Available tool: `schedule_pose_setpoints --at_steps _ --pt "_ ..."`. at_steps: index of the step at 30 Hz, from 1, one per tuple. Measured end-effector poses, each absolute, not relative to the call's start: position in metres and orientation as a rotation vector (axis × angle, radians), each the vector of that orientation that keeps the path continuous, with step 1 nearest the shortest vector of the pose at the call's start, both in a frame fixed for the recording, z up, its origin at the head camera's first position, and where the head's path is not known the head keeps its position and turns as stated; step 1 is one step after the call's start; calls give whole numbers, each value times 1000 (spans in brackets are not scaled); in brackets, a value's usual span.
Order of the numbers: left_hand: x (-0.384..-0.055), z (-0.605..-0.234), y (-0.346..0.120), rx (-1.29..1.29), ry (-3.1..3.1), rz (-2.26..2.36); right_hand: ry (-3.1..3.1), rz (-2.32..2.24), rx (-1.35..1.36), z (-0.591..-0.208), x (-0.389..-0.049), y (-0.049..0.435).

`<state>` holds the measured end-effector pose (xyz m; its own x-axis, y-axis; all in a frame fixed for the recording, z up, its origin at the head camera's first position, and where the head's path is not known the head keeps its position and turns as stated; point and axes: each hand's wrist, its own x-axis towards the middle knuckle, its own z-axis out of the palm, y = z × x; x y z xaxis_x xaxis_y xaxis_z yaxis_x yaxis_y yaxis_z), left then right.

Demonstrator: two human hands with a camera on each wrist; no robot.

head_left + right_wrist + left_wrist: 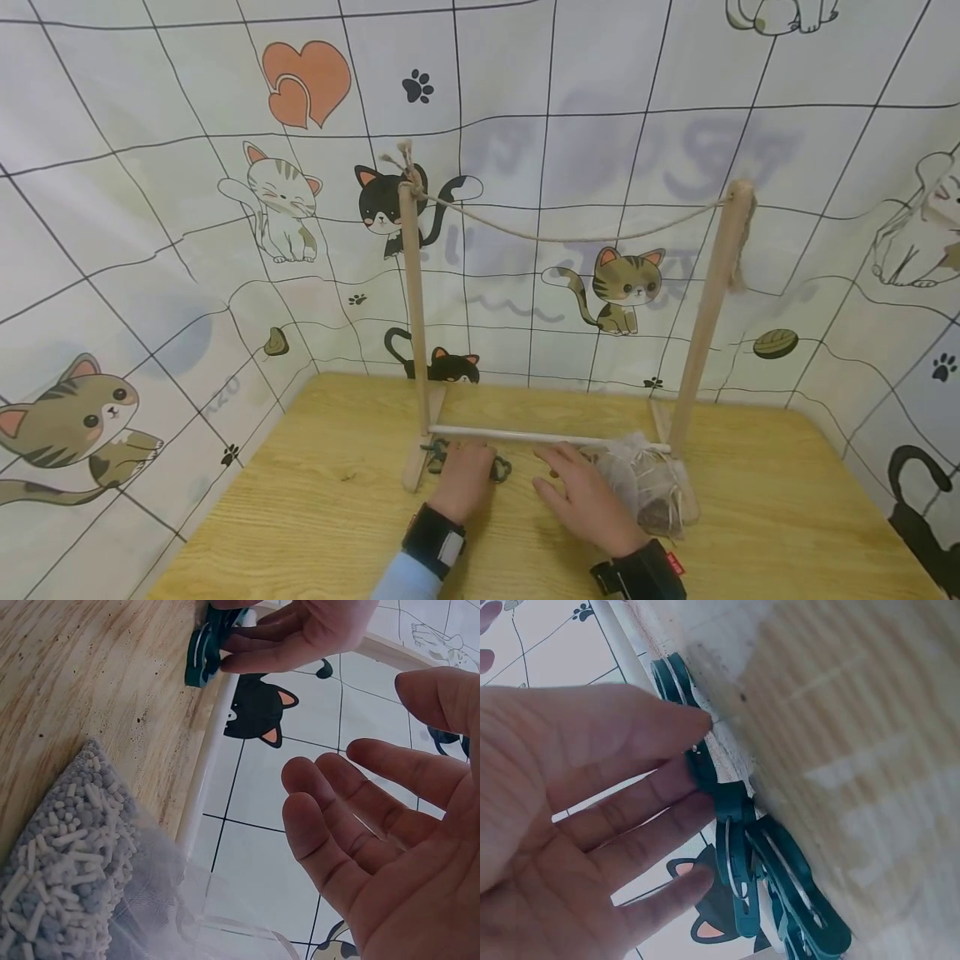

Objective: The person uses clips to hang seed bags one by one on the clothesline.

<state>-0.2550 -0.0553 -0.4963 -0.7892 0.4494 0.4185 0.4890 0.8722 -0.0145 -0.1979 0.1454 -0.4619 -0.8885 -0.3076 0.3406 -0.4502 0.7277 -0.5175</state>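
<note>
In the head view my left hand point(466, 479) reaches down over several dark green clothespins point(500, 469) lying by the base of a wooden frame. The left wrist view has its thumb and fingertips about one clothespin point(699, 766), which they appear to pinch. More green clothespins point(802, 892) lie just beyond the fingers. My right hand point(588, 500) hovers with fingers spread and relaxed, holding nothing. Close beside it sits a clear plastic bag point(652, 487), filled with pale sticks and greyish pellets, as the right wrist view shows.
Two wooden posts point(699, 325) rise from the table point(315, 492), joined low down by a white rod point(517, 435). A slack rope point(555, 240) runs between their tops. Behind hangs a white cloth with grid lines and printed cats.
</note>
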Motion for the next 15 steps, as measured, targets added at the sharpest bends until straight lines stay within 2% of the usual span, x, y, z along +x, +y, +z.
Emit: schedule_pose_setpoints --at_steps 8,15 --pt "-253 -479 -62 -789 -2667 -425 -2656 1000 583 -465 -201 147" --pt "-243 -449 -63 -934 -2574 -574 -2606 1227 443 -465 -203 148"
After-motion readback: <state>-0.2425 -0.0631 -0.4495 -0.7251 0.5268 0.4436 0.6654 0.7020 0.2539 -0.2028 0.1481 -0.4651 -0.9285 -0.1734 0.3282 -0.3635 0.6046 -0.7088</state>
